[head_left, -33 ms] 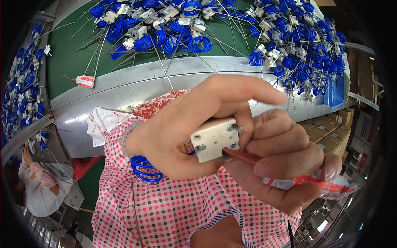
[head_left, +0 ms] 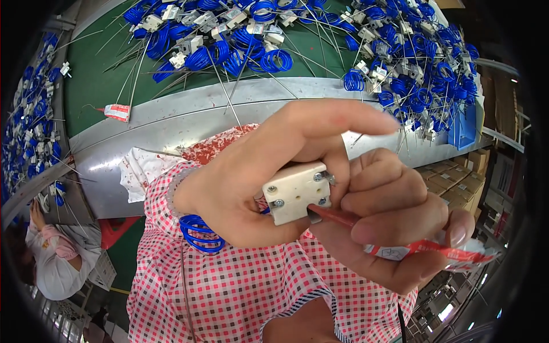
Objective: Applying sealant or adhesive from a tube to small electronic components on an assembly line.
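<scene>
The left hand pinches a small white block with metal screws, its index finger stretched out above. The block is in front of the person's chest, well apart from the table. The right hand is closed around a red-and-white tube, the red nozzle at the block's lower edge; curled fingers hide much of the tube. A blue coil hangs below the left wrist, against the checked garment.

Beyond the hands, blue coils with white blocks lie heaped on the table's green surface, thin wires jutting over its metal edge. A denser pile is at the right, beside a blue bin and near brown cartons. Another tube lies at the left, above a red-stained white cloth. A co-worker sits farther left, near a red stool.
</scene>
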A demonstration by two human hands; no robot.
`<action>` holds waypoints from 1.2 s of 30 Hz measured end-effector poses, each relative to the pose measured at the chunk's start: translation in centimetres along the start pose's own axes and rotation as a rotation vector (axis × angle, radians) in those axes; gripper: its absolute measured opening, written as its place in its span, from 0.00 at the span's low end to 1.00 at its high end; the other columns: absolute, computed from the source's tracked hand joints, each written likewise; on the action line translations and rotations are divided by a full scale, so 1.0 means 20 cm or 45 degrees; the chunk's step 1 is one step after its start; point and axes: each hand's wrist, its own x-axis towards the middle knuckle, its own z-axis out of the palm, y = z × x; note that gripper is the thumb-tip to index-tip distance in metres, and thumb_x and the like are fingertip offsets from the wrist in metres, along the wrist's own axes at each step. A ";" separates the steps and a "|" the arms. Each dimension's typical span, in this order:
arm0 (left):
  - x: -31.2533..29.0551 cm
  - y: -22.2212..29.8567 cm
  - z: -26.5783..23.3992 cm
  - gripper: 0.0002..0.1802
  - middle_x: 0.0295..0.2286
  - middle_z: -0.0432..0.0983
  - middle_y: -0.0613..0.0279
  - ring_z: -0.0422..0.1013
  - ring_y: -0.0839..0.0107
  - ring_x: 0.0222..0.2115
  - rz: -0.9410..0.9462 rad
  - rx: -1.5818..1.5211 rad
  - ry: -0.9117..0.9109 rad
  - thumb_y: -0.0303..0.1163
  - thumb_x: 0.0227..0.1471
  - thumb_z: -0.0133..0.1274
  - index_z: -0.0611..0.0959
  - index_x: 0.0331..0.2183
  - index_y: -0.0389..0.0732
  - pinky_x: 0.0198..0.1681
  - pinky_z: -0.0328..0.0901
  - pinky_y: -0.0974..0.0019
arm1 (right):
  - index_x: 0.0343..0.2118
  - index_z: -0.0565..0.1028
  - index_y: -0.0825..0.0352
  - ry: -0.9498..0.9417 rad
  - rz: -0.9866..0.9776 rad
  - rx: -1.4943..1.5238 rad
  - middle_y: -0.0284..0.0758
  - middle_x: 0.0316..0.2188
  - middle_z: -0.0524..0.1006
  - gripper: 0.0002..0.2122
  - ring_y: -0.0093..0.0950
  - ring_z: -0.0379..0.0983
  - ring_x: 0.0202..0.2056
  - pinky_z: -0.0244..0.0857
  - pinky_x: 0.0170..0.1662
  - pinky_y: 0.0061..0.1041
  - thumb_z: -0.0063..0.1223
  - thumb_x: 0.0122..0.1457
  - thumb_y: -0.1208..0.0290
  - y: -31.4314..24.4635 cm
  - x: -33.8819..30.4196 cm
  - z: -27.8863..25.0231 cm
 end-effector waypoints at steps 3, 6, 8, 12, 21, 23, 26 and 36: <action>0.00 -0.01 0.01 0.42 0.22 0.70 0.56 0.66 0.79 0.20 0.041 0.101 -0.018 0.13 0.34 0.48 0.48 0.51 0.25 0.21 0.57 0.79 | 0.40 0.60 0.71 0.020 0.065 0.132 0.32 0.14 0.66 0.19 0.21 0.51 0.11 0.52 0.16 0.21 0.28 0.59 0.57 0.01 0.01 0.01; 0.01 0.01 -0.01 0.42 0.22 0.70 0.57 0.65 0.79 0.19 0.000 0.186 -0.105 0.13 0.33 0.48 0.47 0.51 0.24 0.20 0.56 0.79 | 0.40 0.60 0.71 -0.014 0.119 0.203 0.33 0.14 0.66 0.18 0.22 0.52 0.11 0.52 0.16 0.21 0.28 0.59 0.59 -0.01 0.04 -0.03; 0.00 0.01 -0.02 0.42 0.22 0.70 0.57 0.65 0.79 0.19 0.010 0.168 -0.127 0.14 0.34 0.48 0.47 0.51 0.24 0.20 0.56 0.78 | 0.40 0.60 0.71 -0.256 0.328 0.093 0.33 0.14 0.66 0.18 0.21 0.52 0.10 0.51 0.16 0.21 0.28 0.59 0.59 -0.07 0.07 -0.07; 0.02 -0.01 -0.02 0.41 0.23 0.70 0.56 0.65 0.78 0.19 0.053 0.083 -0.171 0.16 0.35 0.49 0.48 0.51 0.24 0.20 0.56 0.77 | 0.41 0.59 0.71 -0.105 0.235 0.306 0.33 0.14 0.66 0.18 0.21 0.52 0.11 0.50 0.16 0.21 0.28 0.59 0.60 -0.01 0.04 -0.02; 0.00 0.02 -0.03 0.35 0.31 0.71 0.49 0.69 0.73 0.30 0.018 0.234 -0.137 0.23 0.41 0.56 0.56 0.49 0.26 0.33 0.61 0.72 | 0.43 0.55 0.71 -0.353 0.426 0.277 0.35 0.12 0.66 0.16 0.25 0.54 0.10 0.51 0.16 0.21 0.39 0.53 0.71 -0.05 0.08 -0.11; -0.01 0.02 -0.03 0.35 0.33 0.70 0.48 0.68 0.71 0.32 0.004 0.226 -0.144 0.23 0.41 0.55 0.57 0.49 0.26 0.36 0.61 0.72 | 0.44 0.54 0.71 -0.433 0.652 0.272 0.37 0.11 0.65 0.16 0.25 0.54 0.11 0.53 0.15 0.22 0.39 0.54 0.71 -0.09 0.11 -0.13; -0.01 0.02 -0.03 0.35 0.35 0.69 0.46 0.68 0.69 0.35 -0.020 0.220 -0.150 0.24 0.42 0.55 0.57 0.48 0.26 0.39 0.60 0.70 | 0.44 0.54 0.71 -0.444 0.634 0.262 0.37 0.12 0.66 0.17 0.25 0.55 0.11 0.53 0.15 0.22 0.39 0.54 0.71 -0.09 0.12 -0.14; -0.02 0.03 -0.06 0.34 0.40 0.67 0.42 0.68 0.66 0.40 -0.155 0.097 -0.182 0.23 0.43 0.52 0.55 0.49 0.24 0.43 0.60 0.70 | 0.46 0.53 0.70 -0.511 0.567 0.245 0.36 0.13 0.66 0.17 0.25 0.56 0.13 0.54 0.17 0.22 0.39 0.55 0.71 -0.07 0.10 -0.15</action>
